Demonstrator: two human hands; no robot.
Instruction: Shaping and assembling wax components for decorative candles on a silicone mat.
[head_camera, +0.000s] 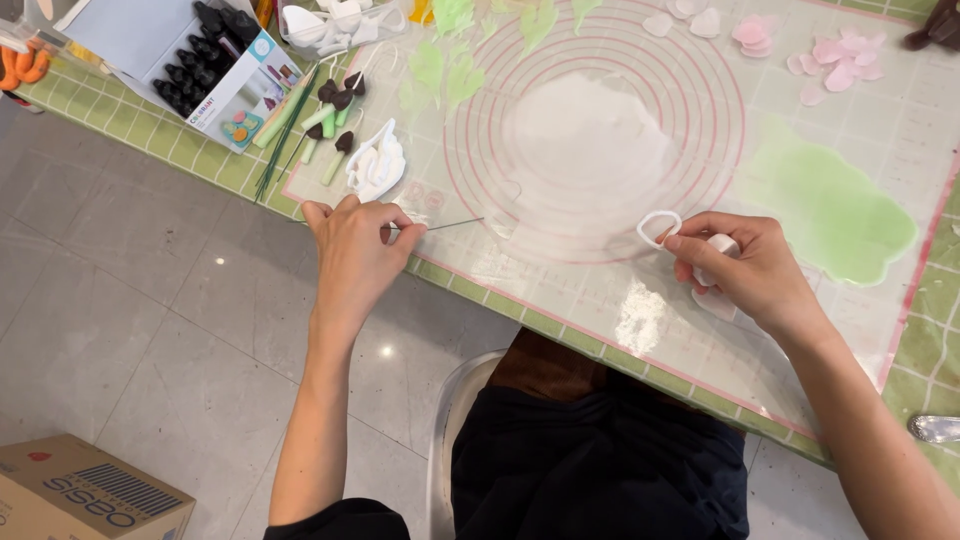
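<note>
Left hand (352, 248) pinches a thin wire (450, 223) at the worktop (470, 285) edge, left of the rolled white paste (585, 150); its free tip could likely snag or dent that soft sheet. Right hand (745, 270), right of the paste, grips a small white cutter (658, 227) and a white lump (720, 246); a squeeze may deform the lump.

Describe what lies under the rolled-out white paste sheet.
The white paste sheet lies on a translucent mat printed with pink concentric rings, which show faintly through its thin edges. Its thicker middle hides the rings beneath.
</note>
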